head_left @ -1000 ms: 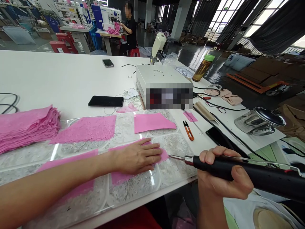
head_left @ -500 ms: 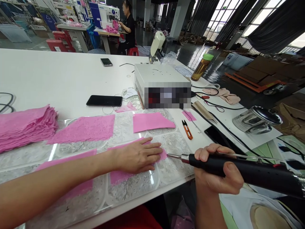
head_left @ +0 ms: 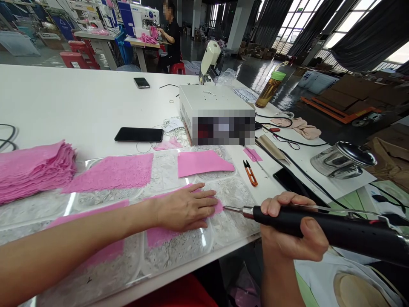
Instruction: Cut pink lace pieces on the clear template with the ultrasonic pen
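Note:
My left hand (head_left: 183,209) lies flat, fingers stretched out, on a piece of pink fabric (head_left: 161,236) over a clear patterned mat (head_left: 230,192). Most of that piece is hidden beneath the hand. My right hand (head_left: 292,230) is wrapped around a thick black corded hand tool (head_left: 345,230) with a thin metal tip. The tip reaches the right edge of the fabric, just past my left fingertips; whether it touches cannot be made out. Behind the hand lies a smooth pink piece (head_left: 204,163), with a lace-like pink piece (head_left: 118,172) to its left.
A pink fabric stack (head_left: 35,170) sits at left. A pale box (head_left: 217,98) stands behind the mat, near a black phone (head_left: 139,134). Orange thread snips (head_left: 250,173), a dark phone (head_left: 292,183), cables and a lidded glass cup (head_left: 340,160) are at right. A person sits at a sewing machine (head_left: 142,21).
Both hands and the tool's tip keep nearly the same place on the fabric. The whole view has shifted very slightly.

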`<state>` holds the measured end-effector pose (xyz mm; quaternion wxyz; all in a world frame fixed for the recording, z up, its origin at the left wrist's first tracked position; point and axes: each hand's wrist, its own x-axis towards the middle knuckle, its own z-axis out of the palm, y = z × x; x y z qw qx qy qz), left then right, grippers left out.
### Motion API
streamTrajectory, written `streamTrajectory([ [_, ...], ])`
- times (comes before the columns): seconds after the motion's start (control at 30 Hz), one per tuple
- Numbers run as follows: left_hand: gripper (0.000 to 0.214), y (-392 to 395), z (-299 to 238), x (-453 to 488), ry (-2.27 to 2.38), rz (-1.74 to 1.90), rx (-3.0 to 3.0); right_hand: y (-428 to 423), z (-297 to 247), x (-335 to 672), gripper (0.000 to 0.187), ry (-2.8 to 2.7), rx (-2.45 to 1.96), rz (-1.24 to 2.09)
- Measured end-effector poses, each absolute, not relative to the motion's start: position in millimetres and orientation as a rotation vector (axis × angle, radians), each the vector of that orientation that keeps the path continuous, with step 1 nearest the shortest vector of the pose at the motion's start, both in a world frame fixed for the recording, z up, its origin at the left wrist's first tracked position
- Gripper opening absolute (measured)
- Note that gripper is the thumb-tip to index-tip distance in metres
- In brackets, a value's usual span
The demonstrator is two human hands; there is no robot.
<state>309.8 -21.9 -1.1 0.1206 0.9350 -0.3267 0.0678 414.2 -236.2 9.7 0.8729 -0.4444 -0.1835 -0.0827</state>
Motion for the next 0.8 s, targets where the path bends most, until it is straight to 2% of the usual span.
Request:
streamTrajectory([
  [0.8,0.03,-25.0,0.5,313.7,-0.973,0.159,2.772,-235.3,11.9,413.7,0.017,-0.432,-0.936,-0.146],
])
